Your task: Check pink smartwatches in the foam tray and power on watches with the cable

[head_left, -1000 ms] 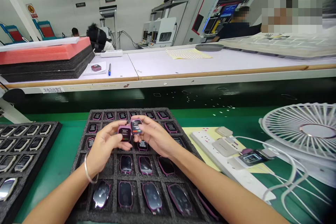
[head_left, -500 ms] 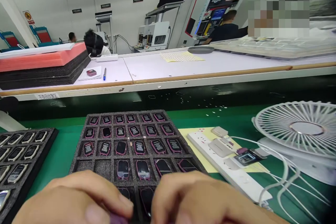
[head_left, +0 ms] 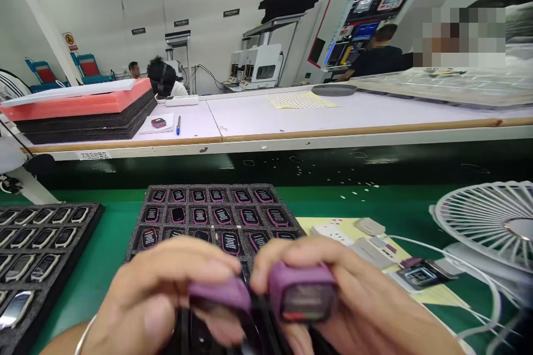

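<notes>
My left hand [head_left: 166, 283] is closed on a purple smartwatch case [head_left: 222, 293], its near face blurred and partly covered by my fingers. A second purple smartwatch case [head_left: 306, 294] sits between the thumb and fingers of my right hand [head_left: 353, 294]; its dark screen faces me and shows a small red patch. Both are held side by side above a black foam tray [head_left: 132, 244]. Rows of purple-framed watch cases, many with lit text on their screens, lie in its compartments. The near part of this tray is hidden behind my hands.
Another foam tray [head_left: 94, 222] with silver-framed watches stands at the left. To the right are a power strip [head_left: 328, 233], white cables [head_left: 491, 288], a watch on a charger [head_left: 420, 274] and a white fan [head_left: 491, 222]. A raised shelf [head_left: 250, 116] runs across the back; people sit beyond it.
Both hands have risen from low over the tray, bringing two purple watch cases into view. The whole scene has shifted slightly right and down.
</notes>
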The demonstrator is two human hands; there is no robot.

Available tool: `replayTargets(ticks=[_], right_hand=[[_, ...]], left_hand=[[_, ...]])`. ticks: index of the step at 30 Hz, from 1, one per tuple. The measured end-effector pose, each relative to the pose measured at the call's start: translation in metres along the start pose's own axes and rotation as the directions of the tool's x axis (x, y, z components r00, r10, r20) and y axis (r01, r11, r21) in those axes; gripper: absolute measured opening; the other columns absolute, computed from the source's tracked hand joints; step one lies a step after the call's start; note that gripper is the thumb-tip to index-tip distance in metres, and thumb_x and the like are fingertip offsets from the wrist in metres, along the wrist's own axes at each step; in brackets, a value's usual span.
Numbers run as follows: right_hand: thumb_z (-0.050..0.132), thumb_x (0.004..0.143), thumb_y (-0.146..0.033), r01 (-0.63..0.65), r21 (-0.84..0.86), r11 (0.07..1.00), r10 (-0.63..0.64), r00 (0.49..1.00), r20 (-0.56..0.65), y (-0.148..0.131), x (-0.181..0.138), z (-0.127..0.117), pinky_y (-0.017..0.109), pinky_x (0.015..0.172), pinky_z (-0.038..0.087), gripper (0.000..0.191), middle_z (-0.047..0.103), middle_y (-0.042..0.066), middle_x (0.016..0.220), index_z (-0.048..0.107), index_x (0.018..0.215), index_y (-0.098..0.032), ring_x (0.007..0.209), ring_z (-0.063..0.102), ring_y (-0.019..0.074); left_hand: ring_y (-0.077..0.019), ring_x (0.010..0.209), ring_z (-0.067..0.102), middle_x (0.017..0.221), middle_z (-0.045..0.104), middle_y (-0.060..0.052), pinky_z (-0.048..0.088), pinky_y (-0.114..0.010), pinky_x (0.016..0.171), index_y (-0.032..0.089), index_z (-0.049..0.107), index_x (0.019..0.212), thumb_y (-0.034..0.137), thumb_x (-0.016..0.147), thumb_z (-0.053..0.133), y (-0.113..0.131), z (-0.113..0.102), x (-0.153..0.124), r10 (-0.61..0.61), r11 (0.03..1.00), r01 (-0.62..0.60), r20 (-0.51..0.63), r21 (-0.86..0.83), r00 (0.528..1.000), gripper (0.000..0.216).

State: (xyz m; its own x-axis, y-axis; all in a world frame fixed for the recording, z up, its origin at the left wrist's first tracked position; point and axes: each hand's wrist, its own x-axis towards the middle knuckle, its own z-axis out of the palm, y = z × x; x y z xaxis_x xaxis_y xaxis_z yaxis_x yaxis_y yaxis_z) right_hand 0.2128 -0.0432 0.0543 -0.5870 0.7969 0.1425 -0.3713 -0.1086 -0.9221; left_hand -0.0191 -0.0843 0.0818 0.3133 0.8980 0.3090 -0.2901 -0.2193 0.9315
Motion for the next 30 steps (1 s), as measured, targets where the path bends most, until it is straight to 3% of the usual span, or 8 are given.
replayTargets(ticks=[3,5,11,19,24,30], right_hand=[[0.063,0.087,-0.052,0.024,0.104,0.994,-0.014,0.995,-0.099,0.004,0.027,0.001,0.036,0.060,0.053,0.029,0.070,0.008,0.106,0.071,0.105,-0.031,0.056,0.062,0.0158],[0.063,0.088,-0.048,0.020,0.114,0.993,-0.002,0.988,-0.155,0.009,0.047,-0.004,0.036,0.060,0.053,0.031,0.071,0.010,0.101,0.071,0.108,-0.027,0.062,0.063,0.0186],[0.070,0.083,-0.040,-0.106,0.223,0.969,0.157,0.961,-0.228,0.029,0.078,-0.029,0.033,0.068,0.057,0.039,0.071,0.008,0.099,0.067,0.119,-0.027,0.075,0.066,0.0198],[0.070,0.084,-0.035,-0.149,0.302,0.941,0.232,0.938,-0.258,0.033,0.091,-0.037,0.027,0.063,0.057,0.021,0.072,0.008,0.094,0.072,0.099,-0.022,0.066,0.062,0.0155],[0.068,0.085,-0.040,-0.081,0.233,0.969,0.127,0.974,-0.188,0.010,0.112,-0.027,0.029,0.063,0.056,0.020,0.072,0.009,0.092,0.071,0.094,-0.021,0.068,0.062,0.0175],[0.071,0.082,-0.044,0.154,0.106,0.982,-0.147,0.987,-0.071,-0.027,0.145,-0.008,0.030,0.060,0.052,0.026,0.073,0.006,0.090,0.067,0.094,-0.022,0.066,0.062,0.0172]], left_hand=[[-0.0241,0.076,0.072,0.107,0.074,-0.009,0.061,-0.040,0.071,0.025,0.073,0.111,0.043,0.090,0.058,-0.016,-0.015,0.021,0.007,0.995,-0.026,-0.185,-0.100,0.983,0.032],[-0.0233,0.072,0.073,0.098,0.074,-0.009,0.060,-0.038,0.068,0.021,0.069,0.114,0.041,0.088,0.061,-0.025,-0.025,0.038,-0.019,0.992,-0.011,-0.235,-0.127,0.972,0.034],[-0.0177,0.059,0.069,0.083,0.069,-0.005,0.054,-0.028,0.055,0.016,0.060,0.126,0.041,0.086,0.060,-0.045,-0.048,0.069,-0.161,0.975,0.109,-0.273,-0.196,0.948,0.047],[-0.0164,0.056,0.068,0.080,0.065,-0.004,0.051,-0.025,0.051,0.013,0.058,0.124,0.038,0.086,0.059,-0.051,-0.055,0.073,-0.159,0.976,0.103,-0.306,-0.189,0.939,0.046],[-0.0171,0.057,0.070,0.080,0.065,-0.003,0.056,-0.028,0.058,0.014,0.060,0.120,0.032,0.085,0.058,-0.034,-0.055,0.082,-0.096,0.988,0.052,-0.318,-0.143,0.943,0.039],[-0.0162,0.058,0.071,0.086,0.068,-0.003,0.057,-0.028,0.059,0.016,0.061,0.117,0.025,0.077,0.061,0.004,-0.054,0.106,0.081,0.992,-0.107,-0.327,-0.061,0.941,0.041]])
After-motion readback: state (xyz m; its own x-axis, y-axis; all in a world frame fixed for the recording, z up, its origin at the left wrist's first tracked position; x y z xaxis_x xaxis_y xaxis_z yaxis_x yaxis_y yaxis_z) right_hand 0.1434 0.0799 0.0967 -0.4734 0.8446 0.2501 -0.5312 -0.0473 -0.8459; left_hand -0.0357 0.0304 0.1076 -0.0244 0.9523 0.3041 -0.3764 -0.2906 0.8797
